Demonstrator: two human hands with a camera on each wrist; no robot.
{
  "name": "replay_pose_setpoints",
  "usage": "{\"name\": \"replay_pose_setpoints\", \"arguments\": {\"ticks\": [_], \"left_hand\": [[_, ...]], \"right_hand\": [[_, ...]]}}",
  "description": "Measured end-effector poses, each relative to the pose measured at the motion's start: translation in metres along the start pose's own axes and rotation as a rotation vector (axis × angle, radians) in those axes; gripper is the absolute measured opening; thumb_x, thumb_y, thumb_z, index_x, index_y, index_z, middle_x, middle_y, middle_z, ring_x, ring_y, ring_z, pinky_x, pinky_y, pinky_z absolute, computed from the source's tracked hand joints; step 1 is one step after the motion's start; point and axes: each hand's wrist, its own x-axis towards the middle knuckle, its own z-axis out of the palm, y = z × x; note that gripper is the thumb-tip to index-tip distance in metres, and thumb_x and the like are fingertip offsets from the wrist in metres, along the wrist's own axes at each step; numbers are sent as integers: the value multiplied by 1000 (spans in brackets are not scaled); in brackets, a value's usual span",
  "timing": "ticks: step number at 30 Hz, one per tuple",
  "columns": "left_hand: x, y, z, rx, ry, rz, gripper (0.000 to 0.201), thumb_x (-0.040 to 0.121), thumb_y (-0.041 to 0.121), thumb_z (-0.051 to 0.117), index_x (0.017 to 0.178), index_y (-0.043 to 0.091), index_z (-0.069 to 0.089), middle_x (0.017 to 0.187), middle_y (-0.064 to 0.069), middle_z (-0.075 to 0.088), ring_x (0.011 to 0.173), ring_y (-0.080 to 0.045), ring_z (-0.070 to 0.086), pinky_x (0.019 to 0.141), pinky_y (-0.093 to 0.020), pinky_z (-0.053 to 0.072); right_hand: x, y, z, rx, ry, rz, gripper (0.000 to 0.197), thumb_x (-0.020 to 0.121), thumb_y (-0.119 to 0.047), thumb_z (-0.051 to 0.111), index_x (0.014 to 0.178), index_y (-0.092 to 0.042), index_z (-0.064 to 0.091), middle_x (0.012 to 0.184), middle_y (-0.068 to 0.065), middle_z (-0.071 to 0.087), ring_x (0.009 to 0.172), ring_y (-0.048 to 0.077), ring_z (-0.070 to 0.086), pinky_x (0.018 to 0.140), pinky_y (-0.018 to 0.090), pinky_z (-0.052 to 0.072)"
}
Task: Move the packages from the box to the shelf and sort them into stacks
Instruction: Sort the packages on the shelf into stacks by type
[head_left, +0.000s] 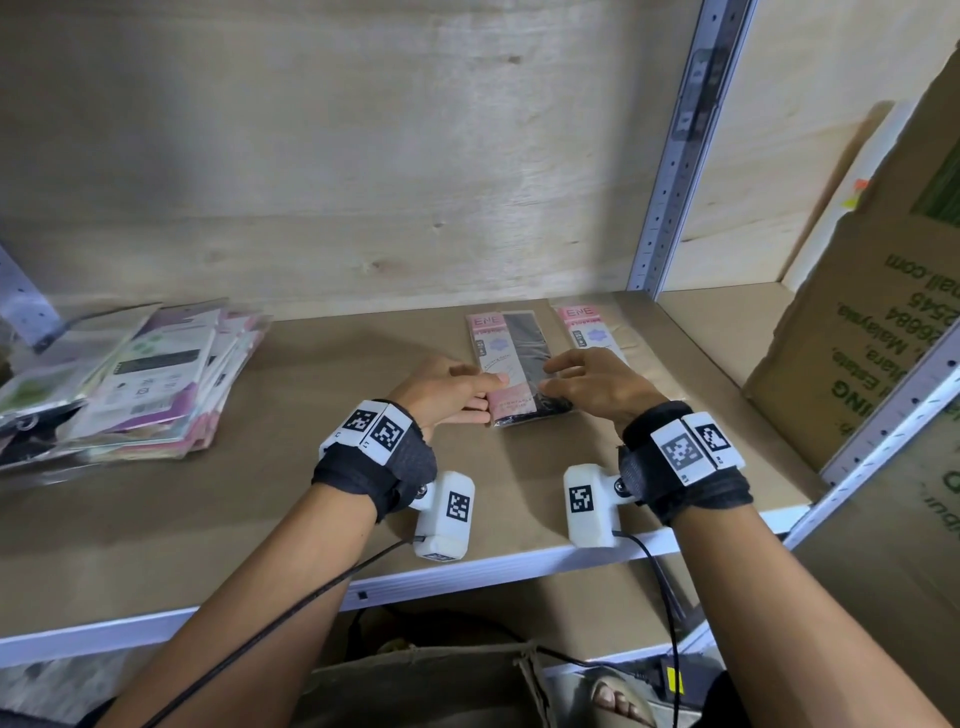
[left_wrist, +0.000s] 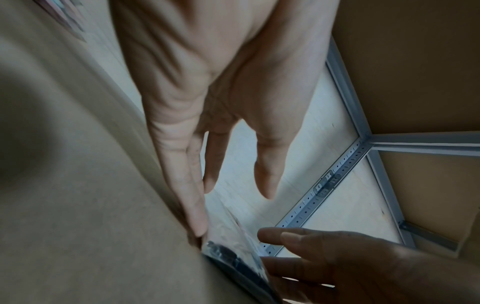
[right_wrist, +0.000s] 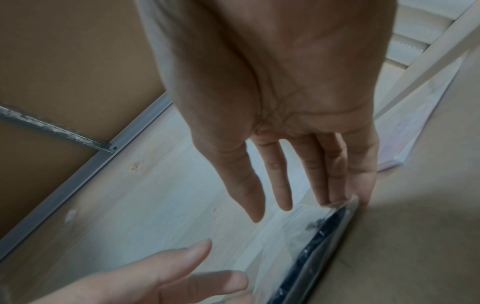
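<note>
Brown shelf board (head_left: 291, 499), left to right. Far left: a loose stack of mixed packages (head_left: 140, 384). Centre: the left hand (head_left: 447, 392), fingers straight and relaxed, fingertips touching the left edge of a black-and-pink package (head_left: 519, 364) lying flat on the shelf. The right hand (head_left: 592, 387), fingers likewise extended and slightly spread, touches the same package's right edge; neither hand curls round it. Just right of this package, a second pink-headed package (head_left: 589, 332) lies flat, apart from it. Far right: a cardboard box (head_left: 872, 322) beyond the metal upright (head_left: 670, 192).
</note>
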Motion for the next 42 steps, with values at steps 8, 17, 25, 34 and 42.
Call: {"name": "replay_pose_setpoints", "arguments": {"ticks": [8,17,25,34,42], "left_hand": [[6,-2,2,-27,5,-9,39,86,16,75,120,1,63,108,-14,72,95,-20,72,73,-27,62],[10,-3,1,-63,29,-18,47,85,16,77,123,3,53,109,-17,70,97,-23,71,75,-32,62],[-13,-1,-48,-12,130,80,42,85,24,76,121,7,61,113,-9,69,92,-20,72,74,-30,62],[-78,10,-171,-97,526,317,15,90,26,71,85,12,69,71,-2,73,57,-9,68,50,-15,51],[-120,-10,-262,-94,771,242,14,90,27,68,82,16,69,65,2,74,53,-9,66,49,-19,47]], "right_hand": [[2,1,-1,5,-9,-7,41,87,-18,72,126,-12,62,128,11,60,121,27,56,110,44,42],[7,8,-4,47,4,-36,31,87,-19,72,117,-14,66,120,10,64,111,25,61,102,39,48],[7,2,3,83,188,-221,10,89,-18,67,96,-21,73,100,-5,71,92,13,65,82,29,51],[-38,-66,86,331,-110,-305,16,95,-1,59,108,8,62,82,19,64,66,24,59,58,27,54],[-35,-169,186,312,-289,-256,12,98,-2,52,109,-1,56,67,10,52,54,21,50,53,33,52]]}}
